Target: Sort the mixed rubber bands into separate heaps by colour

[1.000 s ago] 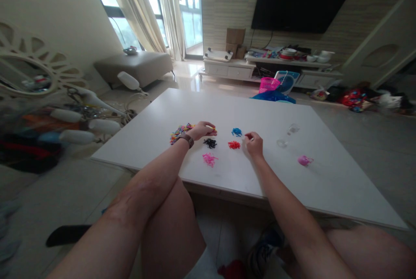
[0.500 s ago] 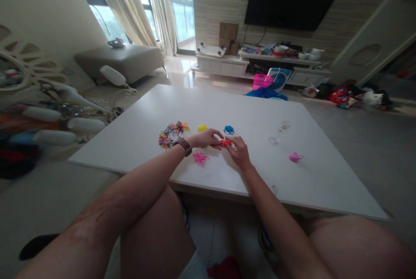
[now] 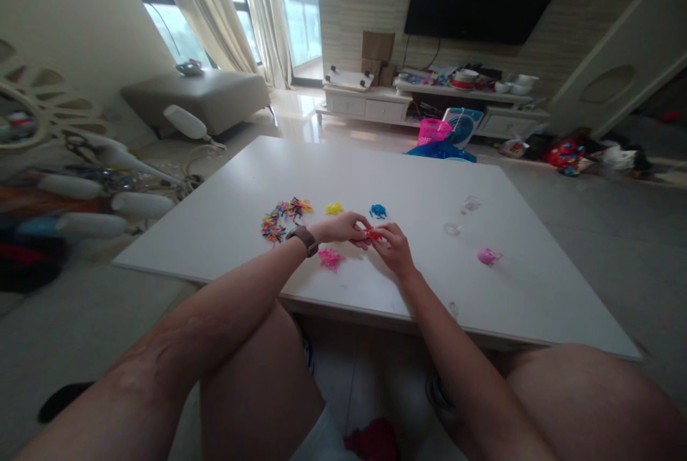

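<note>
My left hand, with a brown watch at the wrist, and my right hand meet over the white table. Both have their fingers closed on small red pieces between them. Fingers partly hide the red pieces. Just below my left hand lies a pink pile. Beyond it are a yellow pile and, further right, a blue pile. A curved heap of mixed colours lies left of my left wrist.
On the right of the table sit a pink object and clear round pieces. A white lamp-like frame stands left of the table. Beyond the far edge is a pink basket.
The fingertips have shifted slightly around the red pieces, which show less now. Both hands stay together in nearly the same place. The view has moved a little.
</note>
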Available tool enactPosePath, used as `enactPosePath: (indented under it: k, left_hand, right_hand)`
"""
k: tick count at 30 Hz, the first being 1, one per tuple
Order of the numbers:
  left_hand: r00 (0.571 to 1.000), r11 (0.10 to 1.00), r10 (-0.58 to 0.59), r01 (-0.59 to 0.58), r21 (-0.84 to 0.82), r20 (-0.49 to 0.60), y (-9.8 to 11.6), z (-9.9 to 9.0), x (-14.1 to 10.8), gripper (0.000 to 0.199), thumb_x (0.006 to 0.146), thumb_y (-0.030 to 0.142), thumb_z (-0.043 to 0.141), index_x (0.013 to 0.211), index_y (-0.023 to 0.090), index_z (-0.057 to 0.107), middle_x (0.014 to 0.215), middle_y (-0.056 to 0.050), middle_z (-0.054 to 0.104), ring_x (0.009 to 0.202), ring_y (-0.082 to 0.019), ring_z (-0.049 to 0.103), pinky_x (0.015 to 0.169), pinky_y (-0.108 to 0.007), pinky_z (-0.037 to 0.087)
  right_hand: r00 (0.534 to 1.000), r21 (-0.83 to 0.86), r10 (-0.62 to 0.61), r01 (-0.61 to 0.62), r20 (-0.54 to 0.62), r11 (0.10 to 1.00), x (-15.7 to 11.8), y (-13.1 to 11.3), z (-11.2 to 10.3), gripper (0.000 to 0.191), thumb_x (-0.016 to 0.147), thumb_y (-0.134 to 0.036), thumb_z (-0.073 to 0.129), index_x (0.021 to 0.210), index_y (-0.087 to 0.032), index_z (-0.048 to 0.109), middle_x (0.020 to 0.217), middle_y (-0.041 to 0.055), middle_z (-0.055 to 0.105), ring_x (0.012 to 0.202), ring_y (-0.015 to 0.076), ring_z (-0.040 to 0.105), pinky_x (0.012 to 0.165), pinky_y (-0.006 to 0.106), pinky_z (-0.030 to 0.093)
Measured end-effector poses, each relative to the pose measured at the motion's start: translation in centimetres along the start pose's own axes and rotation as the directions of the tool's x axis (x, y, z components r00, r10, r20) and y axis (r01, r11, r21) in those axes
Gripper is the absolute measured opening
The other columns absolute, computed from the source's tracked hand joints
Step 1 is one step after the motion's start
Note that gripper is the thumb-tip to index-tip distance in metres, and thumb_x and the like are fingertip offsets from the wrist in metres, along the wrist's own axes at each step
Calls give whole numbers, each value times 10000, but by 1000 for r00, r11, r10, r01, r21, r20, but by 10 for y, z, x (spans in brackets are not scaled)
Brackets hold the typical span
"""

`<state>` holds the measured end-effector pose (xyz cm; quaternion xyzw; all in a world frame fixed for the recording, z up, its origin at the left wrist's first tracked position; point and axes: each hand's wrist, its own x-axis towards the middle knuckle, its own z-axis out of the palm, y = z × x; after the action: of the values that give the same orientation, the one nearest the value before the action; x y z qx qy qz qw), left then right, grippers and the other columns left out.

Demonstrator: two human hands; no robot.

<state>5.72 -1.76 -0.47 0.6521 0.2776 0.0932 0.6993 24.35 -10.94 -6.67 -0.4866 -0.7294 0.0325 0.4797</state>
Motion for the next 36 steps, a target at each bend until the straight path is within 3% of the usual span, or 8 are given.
enactPosePath:
  k: [7, 12, 16, 19, 22, 28, 36]
  left_hand:
    - [999, 999, 17, -16, 41, -38, 3, -3, -5, 331, 768, 248, 816, 1016, 110, 646, 776, -109, 776, 718, -174, 754, 735, -282, 590]
    - [953, 988, 68, -22, 155, -296, 12, -27, -12, 260, 740, 141, 802, 943, 111, 643, 683, -70, 744, 658, -176, 738, 634, -251, 570]
    - [911, 985, 88, -21, 169, -403, 11, -49, -22, 228, 737, 145, 788, 923, 106, 662, 710, -71, 744, 676, -166, 729, 673, -262, 570]
    - [882, 957, 130, 8, 289, -454, 4, -58, -26, 240, 735, 170, 777, 952, 111, 694, 766, -82, 761, 691, -157, 711, 651, -238, 536]
    - [862, 906, 168, 56, 419, -479, -3, -63, -27, 251, 725, 197, 773, 957, 118, 719, 805, -88, 769, 692, -158, 693, 601, -217, 492]
    - [859, 854, 165, 121, 505, -485, -9, -69, -26, 231, 675, 167, 776, 895, 110, 733, 779, -80, 758, 647, -151, 664, 577, -221, 477]
    - [868, 741, 192, 176, 647, -457, -7, -62, -22, 196, 646, 129, 756, 842, 114, 760, 701, -44, 722, 594, -131, 613, 549, -212, 430]
  right_hand:
    - [1000, -46, 2, -1, 5, 999, -2, 1, -2, 125, 946, -287, 617, 936, -255, 737, 945, 53, 682, 942, 215, 619, 846, 361, 516]
    - [963, -243, 201, -241, -179, 939, -2, 12, -4, 118, 897, -272, 628, 830, -214, 705, 855, 57, 639, 883, 240, 569, 838, 384, 482]
    - [945, -286, 277, -319, -176, 904, -4, 19, -2, 100, 862, -256, 629, 808, -211, 700, 858, 57, 633, 875, 239, 561, 827, 374, 471]
    - [947, -294, 282, -317, -155, 902, -4, 20, 0, 112, 862, -263, 619, 813, -216, 708, 866, 62, 629, 884, 243, 559, 820, 372, 472]
    - [950, -295, 274, -308, -151, 905, -5, 21, 1, 136, 874, -279, 605, 832, -219, 719, 873, 70, 627, 893, 251, 556, 818, 379, 475]
    - [950, -291, 285, -310, -123, 905, -5, 23, 1, 148, 869, -285, 608, 859, -213, 737, 869, 71, 626, 894, 253, 559, 820, 380, 480]
    - [944, -248, 306, -329, -127, 911, -6, 24, 1, 129, 852, -259, 607, 883, -193, 714, 891, 75, 637, 881, 242, 571, 817, 374, 483]
